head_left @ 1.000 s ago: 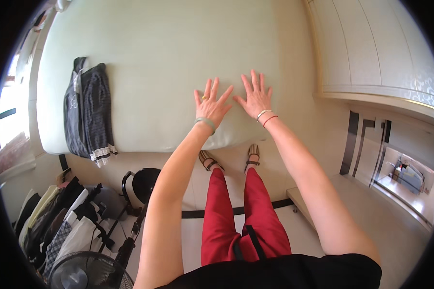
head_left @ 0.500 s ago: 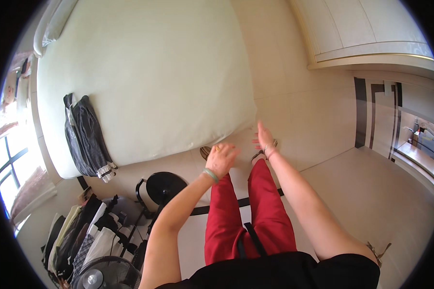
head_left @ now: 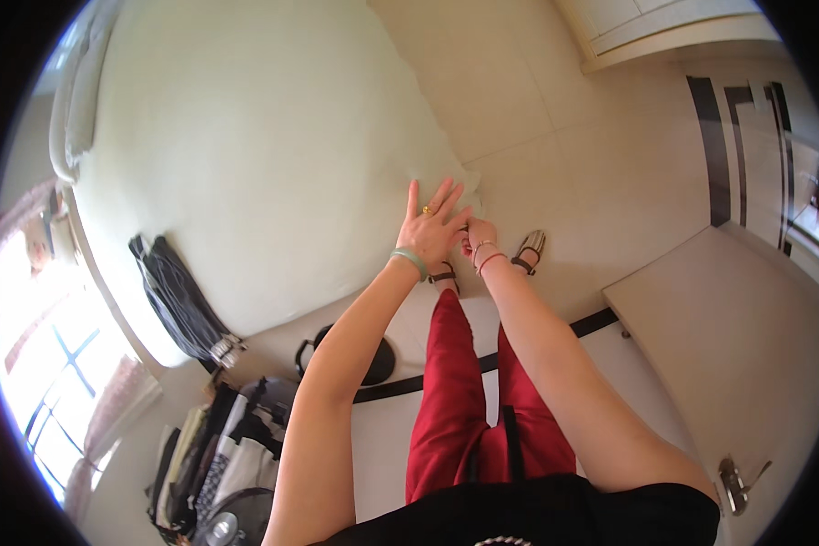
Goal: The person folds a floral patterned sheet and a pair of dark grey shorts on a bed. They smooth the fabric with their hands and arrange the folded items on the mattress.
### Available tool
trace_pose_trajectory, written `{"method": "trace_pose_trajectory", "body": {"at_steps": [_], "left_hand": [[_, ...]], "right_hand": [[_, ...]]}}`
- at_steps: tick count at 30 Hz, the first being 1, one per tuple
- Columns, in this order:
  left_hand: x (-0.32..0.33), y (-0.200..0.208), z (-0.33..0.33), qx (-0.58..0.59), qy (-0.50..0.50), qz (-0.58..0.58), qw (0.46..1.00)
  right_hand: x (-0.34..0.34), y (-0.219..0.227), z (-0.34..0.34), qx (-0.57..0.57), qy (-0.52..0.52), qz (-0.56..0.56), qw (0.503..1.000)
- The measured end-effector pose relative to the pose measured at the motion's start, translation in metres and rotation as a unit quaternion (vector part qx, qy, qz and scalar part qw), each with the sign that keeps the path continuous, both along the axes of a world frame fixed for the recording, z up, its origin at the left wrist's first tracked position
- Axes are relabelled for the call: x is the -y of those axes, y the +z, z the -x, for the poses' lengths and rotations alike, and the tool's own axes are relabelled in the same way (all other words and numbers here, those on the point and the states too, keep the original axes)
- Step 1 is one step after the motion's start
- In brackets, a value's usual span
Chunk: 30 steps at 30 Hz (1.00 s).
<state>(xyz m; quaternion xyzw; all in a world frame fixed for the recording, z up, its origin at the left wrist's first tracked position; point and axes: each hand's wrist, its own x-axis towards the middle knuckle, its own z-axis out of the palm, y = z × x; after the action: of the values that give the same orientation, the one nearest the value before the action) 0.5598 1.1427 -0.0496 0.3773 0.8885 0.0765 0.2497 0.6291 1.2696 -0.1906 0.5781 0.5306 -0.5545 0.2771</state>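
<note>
A pale green bed sheet covers the mattress. My left hand, with a ring and a jade-coloured bangle, lies on the sheet near its corner, fingers spread. Right beside it, my right hand is closed at the corner. The sheet's edge bunches up and runs down into its curled fingers, whose tips are partly hidden. On the far-left part of the bed lies a dark grey pleated garment, its pale trim hanging over the edge.
A black round-seated stool stands below the bed's near edge. Hanging clothes and a fan are at lower left. A cream cabinet is at the far right, a door with a handle at the near right. A window lies left.
Both hands have moved forward onto the bed's corner. My left hand has spread over the sheet, and my right hand has closed at the sheet's edge. The view has turned and shifted.
</note>
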Motion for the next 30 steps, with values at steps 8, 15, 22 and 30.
{"method": "trace_pose_trajectory", "body": {"at_steps": [8, 15, 22, 30], "left_hand": [[0.031, -0.009, 0.093, -0.189, 0.217, -0.041, 0.957], [-0.009, -0.030, 0.004, -0.123, 0.107, -0.006, 0.987], [0.023, -0.029, -0.185, 0.230, 0.062, 0.154, 0.959], [-0.057, -0.011, -0.153, 0.193, 0.028, 0.010, 0.981]], "right_hand": [[0.018, 0.088, 0.130, -0.410, 0.197, -0.237, 0.858], [0.014, -0.006, 0.049, -0.348, 0.153, -0.016, 0.925], [0.004, 0.022, -0.182, -0.101, 0.281, 0.050, 0.953], [-0.113, -0.004, -0.153, -0.131, 0.132, -0.004, 0.983]]}}
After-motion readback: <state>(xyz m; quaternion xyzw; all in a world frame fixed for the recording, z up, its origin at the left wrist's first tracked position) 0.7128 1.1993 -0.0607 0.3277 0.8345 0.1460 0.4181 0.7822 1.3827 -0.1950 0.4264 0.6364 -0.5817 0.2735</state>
